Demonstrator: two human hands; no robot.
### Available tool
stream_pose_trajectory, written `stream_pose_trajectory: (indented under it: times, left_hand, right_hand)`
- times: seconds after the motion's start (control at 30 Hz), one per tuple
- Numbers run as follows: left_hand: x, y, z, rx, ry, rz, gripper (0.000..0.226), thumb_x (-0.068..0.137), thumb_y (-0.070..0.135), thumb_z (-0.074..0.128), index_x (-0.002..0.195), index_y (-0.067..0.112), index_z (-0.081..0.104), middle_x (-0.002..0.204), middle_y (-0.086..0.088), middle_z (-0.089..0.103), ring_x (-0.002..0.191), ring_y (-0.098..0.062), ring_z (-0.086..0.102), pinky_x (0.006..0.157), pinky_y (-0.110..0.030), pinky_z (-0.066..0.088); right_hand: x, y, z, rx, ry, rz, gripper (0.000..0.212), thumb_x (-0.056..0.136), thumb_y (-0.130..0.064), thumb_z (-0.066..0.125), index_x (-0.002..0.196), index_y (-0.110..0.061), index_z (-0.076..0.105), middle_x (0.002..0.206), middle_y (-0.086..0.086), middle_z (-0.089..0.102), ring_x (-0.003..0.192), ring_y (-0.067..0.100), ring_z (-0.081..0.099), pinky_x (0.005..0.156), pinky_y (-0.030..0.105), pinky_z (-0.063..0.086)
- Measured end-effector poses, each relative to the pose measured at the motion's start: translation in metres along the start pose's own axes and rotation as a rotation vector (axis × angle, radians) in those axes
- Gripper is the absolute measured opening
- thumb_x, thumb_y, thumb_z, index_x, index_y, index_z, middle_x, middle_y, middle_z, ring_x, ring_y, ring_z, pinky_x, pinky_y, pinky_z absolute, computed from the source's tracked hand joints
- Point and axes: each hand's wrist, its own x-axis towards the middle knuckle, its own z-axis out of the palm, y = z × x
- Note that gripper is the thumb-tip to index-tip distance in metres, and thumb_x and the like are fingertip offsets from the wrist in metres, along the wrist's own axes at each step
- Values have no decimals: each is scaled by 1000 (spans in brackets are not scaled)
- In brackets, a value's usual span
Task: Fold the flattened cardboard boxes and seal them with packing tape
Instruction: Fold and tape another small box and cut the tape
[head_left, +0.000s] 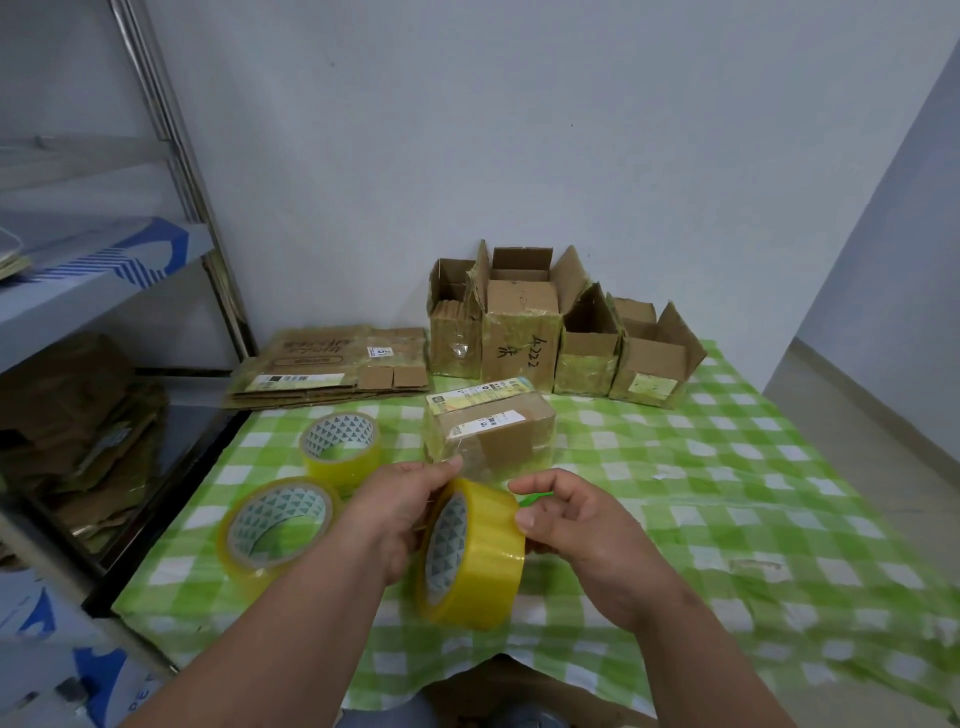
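Note:
My left hand (397, 512) grips a yellow roll of packing tape (475, 564) held upright above the table. My right hand (574, 525) pinches the roll's outer edge with thumb and fingers. Just behind the roll a closed small cardboard box (491, 434) with labels and tape stands on the green checked tablecloth (727, 519). Flattened cardboard boxes (322, 366) lie stacked at the back left. Several folded boxes with open top flaps (561, 332) stand in a row against the wall.
Two more yellow tape rolls (280, 525) (340, 444) lie flat on the cloth at the left. A metal shelf unit (104, 312) holding more flattened cardboard stands at the left of the table. The wall is right behind the boxes.

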Motion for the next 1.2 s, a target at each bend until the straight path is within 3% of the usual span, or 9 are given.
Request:
stream_pose_trajectory:
  times: [0.2, 0.27, 0.33, 0.4, 0.47, 0.67, 0.83, 0.93, 1.2]
  left_hand:
    - [3, 3, 0, -11, 13, -23, 10, 84, 13, 74, 85, 4, 71, 70, -11, 72, 56, -21, 67, 53, -27, 49]
    - [2, 2, -1, -36, 19, -23, 9, 85, 12, 72, 85, 4, 69, 65, -9, 70, 50, -18, 65, 47, -25, 49]
    - [1, 1, -1, -49, 17, -17, 9, 86, 12, 71, 83, 4, 66, 62, -9, 68, 47, -17, 64, 44, -23, 48]
    - [-1, 0, 0, -55, 9, -5, 13, 86, 12, 71, 79, 6, 63, 60, -9, 67, 47, -18, 64, 44, -24, 49]
    - [-2, -1, 1, -55, -1, 8, 16, 86, 12, 72, 76, 8, 61, 61, -10, 66, 51, -20, 64, 50, -28, 51]
    - [-4, -2, 0, -76, -23, 15, 22, 88, 13, 70, 71, 9, 57, 57, -8, 62, 52, -21, 60, 56, -32, 50]
    - [-5, -3, 0, -90, -19, 16, 21, 88, 11, 70, 71, 7, 57, 56, -9, 61, 48, -20, 60, 49, -28, 49]
    - [-4, -4, 1, -94, 12, 33, 23, 88, 11, 71, 70, 7, 58, 58, -11, 62, 49, -22, 61, 49, -28, 49]
    - [-6, -7, 3, -157, 37, 80, 24, 87, 9, 72, 68, 7, 57, 57, -12, 61, 46, -21, 61, 43, -25, 48]
  right_hand:
    - [1, -2, -13, -33, 18, 58, 26, 85, -25, 71, 109, -15, 66, 89, 11, 73, 81, 22, 67, 79, 35, 47]
    - [12, 1, -17, -334, 178, 77, 18, 93, -16, 63, 108, -25, 67, 98, 1, 74, 92, 15, 67, 83, 33, 49]
    - [26, 8, -22, -848, 296, 86, 34, 95, -15, 57, 124, -33, 61, 126, -6, 63, 115, 15, 56, 99, 35, 45]
    - [34, 15, -24, -1252, 271, 116, 52, 94, -18, 52, 140, -42, 47, 145, -13, 45, 132, 18, 38, 108, 40, 30]
    - [40, 23, -27, -1376, 203, 142, 52, 94, -25, 50, 139, -49, 44, 146, -17, 41, 134, 18, 32, 105, 43, 21]
    - [42, 24, -30, -1511, 211, 142, 25, 101, -38, 42, 121, -38, 56, 122, -9, 50, 120, 21, 42, 97, 43, 21]
    - [39, -6, -29, -1193, 352, 28, 19, 105, -29, 36, 95, -33, 53, 82, -9, 58, 78, 15, 56, 90, 34, 28]
    - [39, -29, -19, -1057, 282, -94, 20, 103, -29, 45, 107, -32, 64, 84, -13, 59, 79, 12, 55, 91, 38, 41]
    - [52, -54, 6, -1142, 82, -65, 26, 100, -31, 52, 120, -37, 67, 120, -10, 65, 110, 14, 57, 106, 39, 36]
